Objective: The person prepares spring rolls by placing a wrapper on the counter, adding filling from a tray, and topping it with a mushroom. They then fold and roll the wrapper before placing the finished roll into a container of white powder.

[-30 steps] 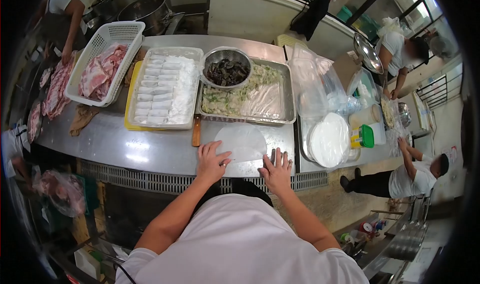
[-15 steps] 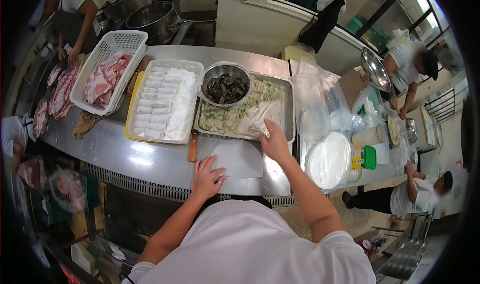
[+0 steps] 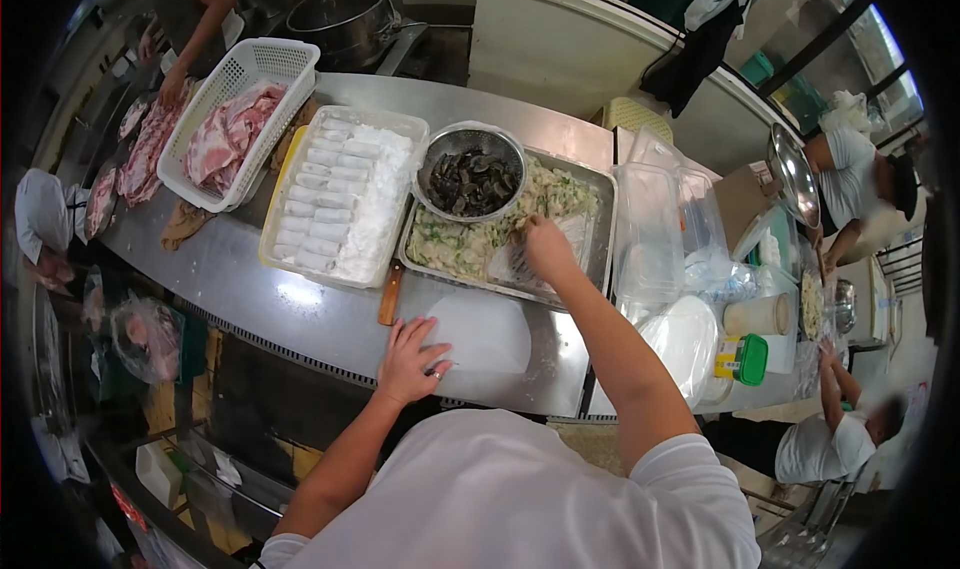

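My left hand (image 3: 410, 361) lies flat with fingers spread, its fingertips at the left edge of a thin round white wrapper sheet (image 3: 485, 336) on the steel table. My right hand (image 3: 548, 251) is down in a metal tray (image 3: 606, 234), its fingers curled together at the edge of a pale filling with green bits (image 3: 450, 244); the fingertips are partly hidden. Around it the tray bottom shows smeared streaks. A metal colander (image 3: 424, 184) of dark, glossy pieces rests over the tray's back left corner. A wooden-handled knife (image 3: 390, 297) lies left of the sheet.
Left of the tray, a white container (image 3: 375, 194) holds rows of rolled wrappers and white powder. Beyond are a basket (image 3: 290, 59) of raw meat and co-workers at both ends. At right stand clear plastic boxes (image 3: 645, 229), a stack of round white sheets (image 3: 675, 344) and a green-lidded tub (image 3: 750, 359).
My right hand has moved from the tray's front right, fingers stretched, to farther back, fingers curled into the filling. My left hand stays by the sheet. The whole view has shifted and tilted slightly.
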The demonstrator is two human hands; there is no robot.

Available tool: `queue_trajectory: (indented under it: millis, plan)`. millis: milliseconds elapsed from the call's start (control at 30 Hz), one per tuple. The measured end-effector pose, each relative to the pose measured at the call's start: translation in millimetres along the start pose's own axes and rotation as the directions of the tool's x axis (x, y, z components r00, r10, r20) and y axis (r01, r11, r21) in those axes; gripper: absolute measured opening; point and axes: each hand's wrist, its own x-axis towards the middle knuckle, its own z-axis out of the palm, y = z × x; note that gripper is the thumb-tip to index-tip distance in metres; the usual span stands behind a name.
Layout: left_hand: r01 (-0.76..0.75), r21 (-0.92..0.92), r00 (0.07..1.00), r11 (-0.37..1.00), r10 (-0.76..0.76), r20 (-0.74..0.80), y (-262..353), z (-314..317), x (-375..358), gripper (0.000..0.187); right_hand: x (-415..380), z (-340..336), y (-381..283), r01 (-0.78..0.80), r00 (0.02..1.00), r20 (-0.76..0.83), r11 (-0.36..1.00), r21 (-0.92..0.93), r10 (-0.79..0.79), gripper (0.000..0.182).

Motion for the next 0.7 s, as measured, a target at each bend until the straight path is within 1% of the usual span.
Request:
queue_trajectory:
  millis: [67, 167, 267, 367, 400, 467, 500, 567, 667, 700]
  plan:
    - [-0.001, 0.004, 1.0, 1.0, 0.001, -0.004, -0.3, -0.4, 0.8, 0.03, -13.3, -5.9, -1.8, 0.03, 0.997, 0.064, 0.997, 0.065, -0.034, 0.036]
    - [-0.006, 0.004, 1.0, 1.0, 0.006, -0.016, 0.3, -0.3, 1.0, 0.03, -25.1, -28.7, -2.7, -0.051, 0.998, -0.025, 0.979, 0.195, 0.056, 0.025]
    - [-0.003, -0.001, 1.0, 1.0, 0.003, -0.022, -0.4, -1.1, -1.3, 0.03, -35.7, -45.7, 0.5, -0.154, 0.976, -0.112, 0.956, 0.248, 0.186, 0.024]
    - [-0.009, -0.014, 1.0, 1.0, 0.009, -0.021, -2.3, 0.2, -2.9, 0.03, -38.2, -22.9, 11.7, -0.199, 0.975, -0.067, 0.969, 0.144, 0.211, 0.024]
    - [-0.008, -0.014, 1.0, 1.0, 0.008, -0.018, -2.3, 0.2, -2.7, 0.03, -39.4, -4.2, 21.0, -0.111, 0.992, -0.048, 0.988, 0.11, 0.117, 0.023]
    - [-0.01, -0.016, 1.0, 1.0, 0.009, -0.019, -2.9, 0.8, -2.5, 0.03, -41.4, 10.4, 20.3, 0.074, 0.997, -0.003, 0.996, 0.048, -0.074, 0.022]
    - [-0.012, -0.018, 1.0, 1.0, 0.011, -0.021, -3.2, 0.8, -2.8, 0.03, -42.9, 13.9, 24.4, 0.041, 0.999, 0.024, 0.994, 0.103, -0.044, 0.021]
    - [-0.014, -0.023, 1.0, 1.0, 0.014, -0.024, -4.0, 0.9, -4.3, 0.03, -52.7, -33.0, -12.5, -0.031, 0.996, 0.085, 0.978, 0.209, 0.013, 0.02]
    - [-0.016, -0.03, 0.999, 0.999, 0.015, -0.029, -3.8, 1.2, -4.8, 0.03, -50.9, -44.7, -10.0, -0.181, 0.969, -0.108, 0.938, 0.294, 0.221, 0.021]
    - [-0.017, -0.03, 0.999, 0.999, 0.016, -0.028, -3.8, 0.9, -4.7, 0.029, -51.5, -43.7, -6.9, -0.215, 0.965, -0.096, 0.946, 0.244, 0.244, 0.022]
